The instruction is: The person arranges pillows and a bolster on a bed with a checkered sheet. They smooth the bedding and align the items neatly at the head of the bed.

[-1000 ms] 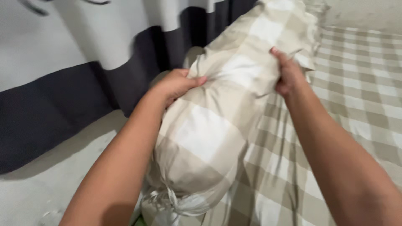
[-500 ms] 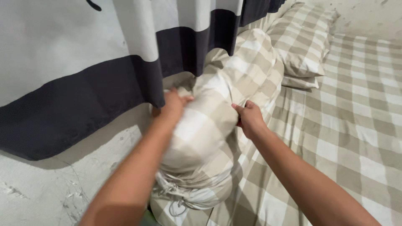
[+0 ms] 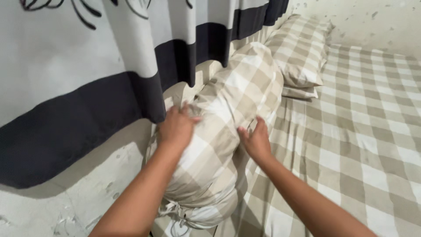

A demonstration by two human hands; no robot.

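Resting on a long bolster (image 3: 228, 118) in a beige-and-white checked cover, both hands lie flat with fingers spread, pressing the fabric rather than gripping it. The left hand (image 3: 176, 128) sits on the bolster's upper side toward the wall, its fingers loosely open and its thumb pointing across the cover. The right hand (image 3: 255, 141) touches the bolster's other flank, just where it meets the bed (image 3: 364, 131), palm against the cloth and fingers open.

The bolster lies along the left edge of the bed, lengthwise, with its tied, gathered end (image 3: 188, 215) nearest the person and its far end reaching toward the head of the bed. Just beyond that far end, two pillows (image 3: 300, 52) in the same check are stacked at the bed's far left corner. A grey curtain (image 3: 87, 83) with a broad dark band hangs beside the bolster, its hem touching or just above the cover. The bed's sheet carries the same checked pattern.
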